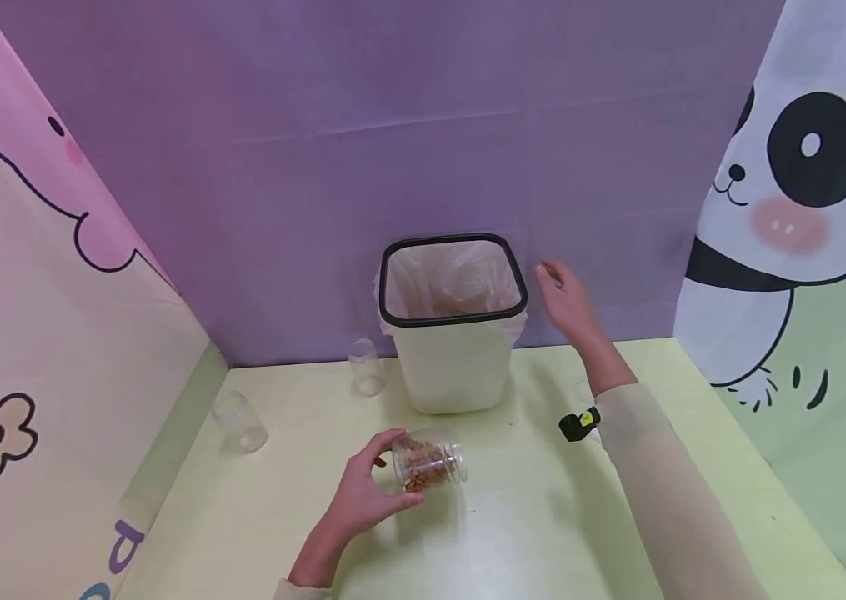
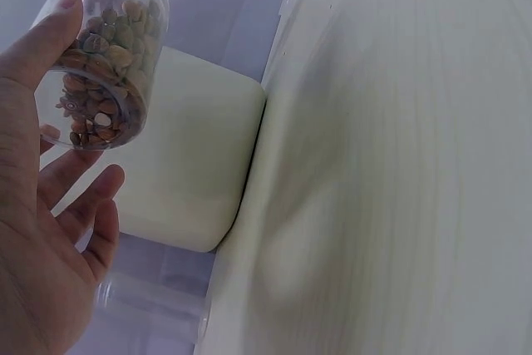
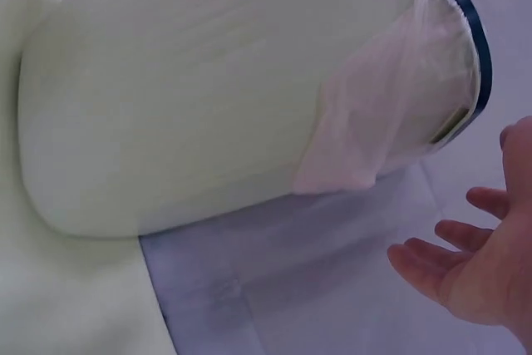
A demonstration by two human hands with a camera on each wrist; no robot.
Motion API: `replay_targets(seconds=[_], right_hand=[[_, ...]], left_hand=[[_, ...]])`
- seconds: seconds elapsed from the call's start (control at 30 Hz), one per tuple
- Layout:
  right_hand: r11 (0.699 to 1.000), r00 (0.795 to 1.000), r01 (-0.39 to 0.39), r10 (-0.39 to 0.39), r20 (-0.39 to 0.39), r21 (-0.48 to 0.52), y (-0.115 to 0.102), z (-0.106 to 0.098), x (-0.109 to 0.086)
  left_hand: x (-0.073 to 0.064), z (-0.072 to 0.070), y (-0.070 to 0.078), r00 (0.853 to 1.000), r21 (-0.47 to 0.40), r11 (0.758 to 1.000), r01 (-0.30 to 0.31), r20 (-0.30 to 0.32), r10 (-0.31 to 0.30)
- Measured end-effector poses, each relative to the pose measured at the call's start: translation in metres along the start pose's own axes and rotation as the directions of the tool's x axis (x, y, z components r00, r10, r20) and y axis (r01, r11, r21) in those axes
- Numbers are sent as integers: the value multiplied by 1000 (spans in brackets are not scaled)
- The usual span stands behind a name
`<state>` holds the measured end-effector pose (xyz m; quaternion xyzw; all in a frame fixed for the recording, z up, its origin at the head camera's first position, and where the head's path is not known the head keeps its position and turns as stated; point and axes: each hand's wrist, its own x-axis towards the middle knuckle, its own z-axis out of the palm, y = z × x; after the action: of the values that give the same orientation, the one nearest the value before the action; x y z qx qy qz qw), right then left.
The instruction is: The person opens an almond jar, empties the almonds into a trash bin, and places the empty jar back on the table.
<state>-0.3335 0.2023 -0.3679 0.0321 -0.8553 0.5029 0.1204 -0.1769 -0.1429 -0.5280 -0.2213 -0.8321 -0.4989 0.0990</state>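
Clear nut jar (image 1: pixel 428 463) in left hand (image 1: pixel 362 497) grip | right hand (image 1: pixel 568 302) open, empty, beside bin (image 1: pixel 455 367) | empty jars (image 1: pixel 240 422) left

cream bin (image 1: pixel 456 367) – black rim, purple backdrop (image 1: pixel 317 167), pale-green table (image 1: pixel 543 533)

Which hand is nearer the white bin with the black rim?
Right. The right hand hovers open just beside the white bin with the black rim, not touching. The left hand is in front, gripping a clear nut-filled jar.
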Motion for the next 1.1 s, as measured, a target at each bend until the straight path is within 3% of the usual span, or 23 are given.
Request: replay_targets(seconds=[0.23,0.57,0.83,1.1], right_hand=[[997,999,27,-30,35,74,-14,0,5],[991,981,-31,5,194,133,-15,4,12],[973,980,-80,37,197,216,-14,11,13],[966,978,-120,76,196,227,-17,15,14]], left_hand=[[1,-1,2,1000,0,1000,16,14,-16],[0,1,0,999,-1,1000,12,33,-12],[0,-2,1,1000,9,1000,-9,30,9],[8,-17,5,1000,33,999,-16,24,15]])
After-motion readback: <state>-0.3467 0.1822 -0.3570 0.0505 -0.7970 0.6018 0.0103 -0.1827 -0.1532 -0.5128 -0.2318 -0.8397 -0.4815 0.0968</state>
